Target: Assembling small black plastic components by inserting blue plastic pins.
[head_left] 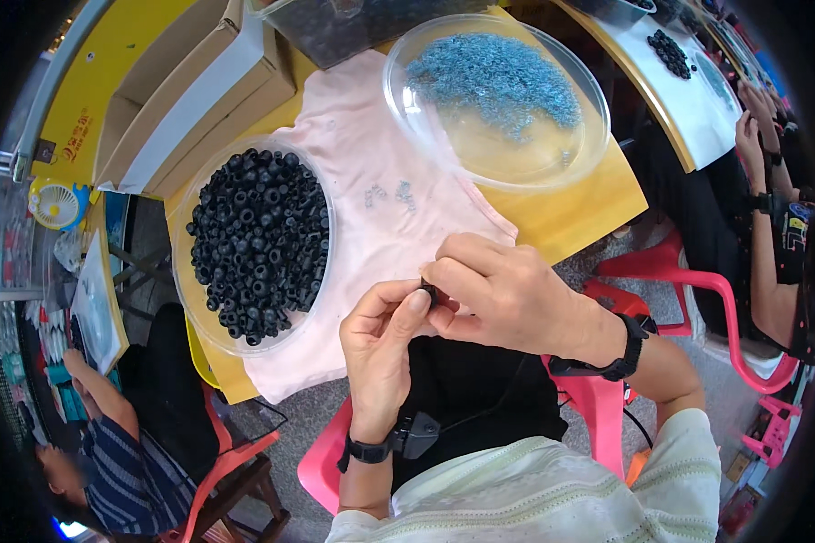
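My left hand (382, 339) pinches a small black part (429, 291) between thumb and forefinger, over the near edge of a pink cloth (353, 127). Closed fingertips of my right hand (507, 294) meet the same part from the right; whether they also hold a tiny piece is hidden. To the left, a round clear tray (327, 217) carries a heap of small black hollow parts (261, 235). Beyond my right hand, another round clear tray (480, 167) contains many tiny bluish clear pieces (498, 77). A few such clear bits (406, 195) lie on the cloth.
A cardboard box (195, 100) stands at the far left of the yellow table (570, 217), beside a clear bin (335, 27) at the back. Co-workers sit left and right, one with hands (752, 136) over another table. A pink chair (724, 290) stands at right.
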A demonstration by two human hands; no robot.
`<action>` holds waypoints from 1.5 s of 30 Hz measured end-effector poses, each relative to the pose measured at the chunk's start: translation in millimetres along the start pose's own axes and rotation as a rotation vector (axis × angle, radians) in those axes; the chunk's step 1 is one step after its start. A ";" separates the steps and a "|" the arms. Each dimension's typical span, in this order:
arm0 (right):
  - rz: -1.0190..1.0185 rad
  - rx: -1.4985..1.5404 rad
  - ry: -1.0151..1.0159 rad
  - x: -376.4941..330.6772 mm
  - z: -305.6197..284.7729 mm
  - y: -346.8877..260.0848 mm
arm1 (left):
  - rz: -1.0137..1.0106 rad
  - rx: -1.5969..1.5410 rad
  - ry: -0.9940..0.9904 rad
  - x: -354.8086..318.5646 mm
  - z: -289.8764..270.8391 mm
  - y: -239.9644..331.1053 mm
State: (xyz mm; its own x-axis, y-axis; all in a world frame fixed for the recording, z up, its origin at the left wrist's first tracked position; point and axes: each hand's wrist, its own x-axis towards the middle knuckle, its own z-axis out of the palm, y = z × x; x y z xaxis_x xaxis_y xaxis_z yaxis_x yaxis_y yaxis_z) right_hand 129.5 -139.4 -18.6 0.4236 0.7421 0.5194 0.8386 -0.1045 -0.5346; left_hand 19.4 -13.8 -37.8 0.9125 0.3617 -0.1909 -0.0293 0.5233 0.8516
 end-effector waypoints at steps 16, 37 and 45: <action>-0.004 0.002 0.065 -11.5 20.0 4.7 | -0.099 0.065 0.040 1.5 -7.8 -2.2; -0.036 -0.091 0.090 -7.5 1.4 -0.2 | -0.038 0.031 0.014 -4.1 -2.3 5.4; -0.007 -0.093 0.090 -8.8 -2.2 -3.9 | -0.006 0.109 0.022 -2.6 -0.3 6.6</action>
State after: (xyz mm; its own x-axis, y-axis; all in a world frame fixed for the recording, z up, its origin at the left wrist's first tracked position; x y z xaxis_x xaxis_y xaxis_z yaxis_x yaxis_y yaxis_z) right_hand 123.3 -146.9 -19.6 0.4433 0.6814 0.5824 0.8679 -0.1639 -0.4689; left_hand 16.7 -11.0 -31.9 0.9035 0.3758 -0.2060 0.0220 0.4394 0.8980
